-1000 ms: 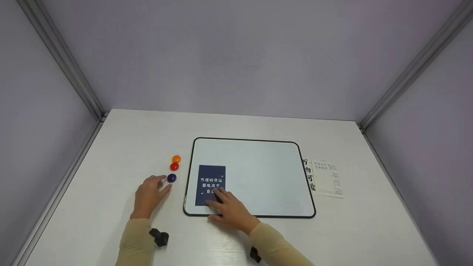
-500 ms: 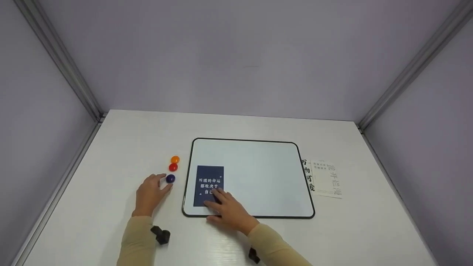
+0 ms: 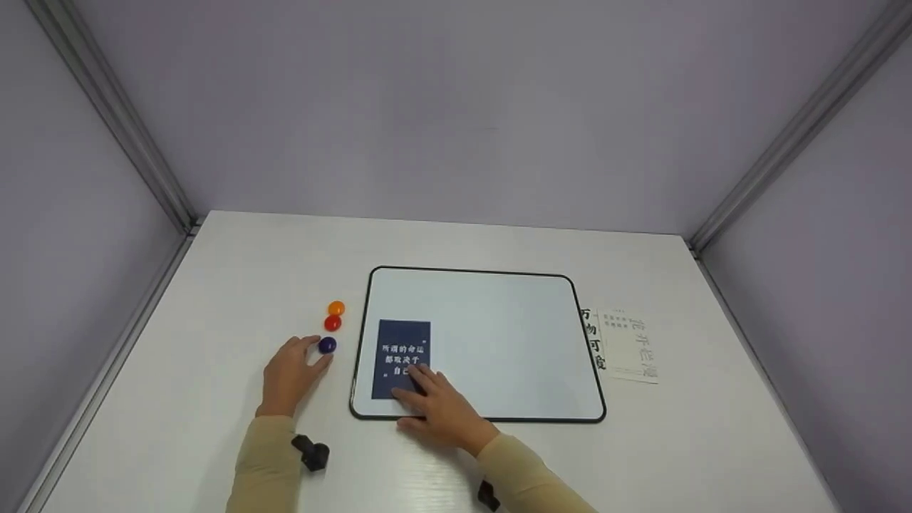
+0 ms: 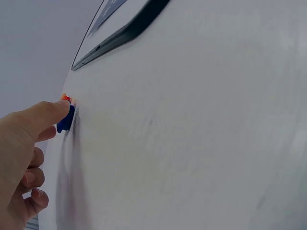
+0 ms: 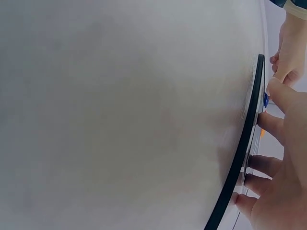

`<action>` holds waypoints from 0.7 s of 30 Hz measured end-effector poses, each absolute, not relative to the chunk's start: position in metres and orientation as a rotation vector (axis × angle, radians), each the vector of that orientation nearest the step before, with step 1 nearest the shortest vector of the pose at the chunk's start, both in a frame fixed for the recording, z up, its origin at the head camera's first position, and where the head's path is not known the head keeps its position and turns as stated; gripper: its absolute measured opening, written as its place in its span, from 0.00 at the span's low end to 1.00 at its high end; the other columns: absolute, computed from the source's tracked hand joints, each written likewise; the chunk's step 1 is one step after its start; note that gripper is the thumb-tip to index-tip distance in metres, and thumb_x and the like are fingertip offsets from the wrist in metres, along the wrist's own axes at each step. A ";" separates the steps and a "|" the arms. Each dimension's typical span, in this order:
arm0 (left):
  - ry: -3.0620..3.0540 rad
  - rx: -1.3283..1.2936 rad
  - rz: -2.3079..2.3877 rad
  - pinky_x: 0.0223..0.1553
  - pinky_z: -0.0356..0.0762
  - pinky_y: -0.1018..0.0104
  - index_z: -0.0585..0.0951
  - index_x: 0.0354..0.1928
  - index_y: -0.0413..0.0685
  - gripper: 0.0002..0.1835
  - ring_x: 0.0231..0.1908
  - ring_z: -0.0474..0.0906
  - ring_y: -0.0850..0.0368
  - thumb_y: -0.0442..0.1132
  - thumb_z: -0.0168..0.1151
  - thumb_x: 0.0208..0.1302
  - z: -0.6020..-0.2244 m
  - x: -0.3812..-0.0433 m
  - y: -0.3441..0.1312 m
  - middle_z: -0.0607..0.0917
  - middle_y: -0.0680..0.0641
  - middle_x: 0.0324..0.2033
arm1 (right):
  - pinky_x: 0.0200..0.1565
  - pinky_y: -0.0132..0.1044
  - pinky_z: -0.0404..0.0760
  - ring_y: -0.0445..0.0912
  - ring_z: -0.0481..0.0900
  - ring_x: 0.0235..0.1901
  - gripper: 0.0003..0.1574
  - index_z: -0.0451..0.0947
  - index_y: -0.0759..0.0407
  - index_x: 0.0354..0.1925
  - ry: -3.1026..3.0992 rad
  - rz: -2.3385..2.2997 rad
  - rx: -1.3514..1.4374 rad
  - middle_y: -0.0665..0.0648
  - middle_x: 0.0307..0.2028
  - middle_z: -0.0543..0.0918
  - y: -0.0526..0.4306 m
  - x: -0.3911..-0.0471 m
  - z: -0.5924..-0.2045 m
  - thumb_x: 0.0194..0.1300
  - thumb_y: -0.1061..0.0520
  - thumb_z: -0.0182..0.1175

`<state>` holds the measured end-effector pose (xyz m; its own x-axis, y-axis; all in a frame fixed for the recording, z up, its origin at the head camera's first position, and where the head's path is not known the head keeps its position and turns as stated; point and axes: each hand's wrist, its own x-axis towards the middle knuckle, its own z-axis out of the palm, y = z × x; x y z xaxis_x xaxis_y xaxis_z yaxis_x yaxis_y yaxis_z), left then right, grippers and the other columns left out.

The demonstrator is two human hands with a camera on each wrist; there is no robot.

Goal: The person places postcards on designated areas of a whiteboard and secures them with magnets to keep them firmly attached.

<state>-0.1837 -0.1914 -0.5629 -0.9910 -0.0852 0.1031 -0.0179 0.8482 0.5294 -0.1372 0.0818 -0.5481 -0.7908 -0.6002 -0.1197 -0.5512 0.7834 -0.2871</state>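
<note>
In the head view my left hand [image 3: 288, 374] has its thumb and index finger on either side of a small blue whiteboard magnet [image 3: 327, 345], pinching it on the table. The left wrist view shows the thumb against the blue magnet [image 4: 67, 120], which has a knob shape with a wider end. Just behind it stand a red magnet [image 3: 333, 323] and an orange magnet [image 3: 336, 308]. My right hand [image 3: 445, 410] rests with spread fingers on the lower part of a navy card [image 3: 402, 338] with white writing. Beneath the card lies a black-framed whiteboard [image 3: 499, 320].
Sheets of white paper with black lettering [image 3: 627, 349] lie to the right of the whiteboard, partly tucked by its edge. Grey-lilac walls [image 3: 456, 107] enclose the white table [image 3: 214, 299] at the back and both sides. Black camera mounts [image 3: 311, 453] sit by the wrists.
The left thumb and index finger have closed in slightly on the blue magnet. The right hand stays on the navy card. The whole head view has shifted slightly.
</note>
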 end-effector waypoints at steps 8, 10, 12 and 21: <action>-2.888 0.088 -0.869 0.47 0.81 0.50 0.80 0.54 0.36 0.24 0.39 0.80 0.47 0.43 0.67 0.59 -0.569 -0.186 -0.190 0.83 0.37 0.39 | 0.75 0.51 0.58 0.56 0.55 0.75 0.35 0.65 0.40 0.69 2.771 -0.349 -0.908 0.58 0.75 0.57 0.082 -0.137 -0.550 0.68 0.34 0.49; -2.882 0.092 -0.874 0.49 0.81 0.49 0.79 0.54 0.36 0.24 0.41 0.81 0.46 0.43 0.66 0.59 -0.569 -0.187 -0.191 0.84 0.36 0.40 | 0.75 0.51 0.58 0.56 0.54 0.76 0.35 0.65 0.40 0.69 2.769 -0.349 -0.912 0.58 0.75 0.57 0.082 -0.137 -0.551 0.68 0.33 0.49; -2.883 0.097 -0.878 0.49 0.81 0.49 0.79 0.54 0.35 0.24 0.41 0.81 0.45 0.43 0.66 0.60 -0.570 -0.187 -0.191 0.84 0.36 0.41 | 0.75 0.51 0.58 0.56 0.54 0.76 0.35 0.64 0.40 0.69 2.767 -0.348 -0.918 0.58 0.75 0.57 0.082 -0.138 -0.551 0.68 0.33 0.49; -2.888 0.141 -0.926 0.53 0.79 0.48 0.78 0.54 0.34 0.22 0.48 0.80 0.42 0.42 0.64 0.62 -0.570 -0.187 -0.190 0.83 0.35 0.44 | 0.76 0.50 0.56 0.55 0.53 0.76 0.35 0.63 0.38 0.70 2.740 -0.357 -0.884 0.56 0.76 0.55 0.082 -0.138 -0.547 0.68 0.33 0.49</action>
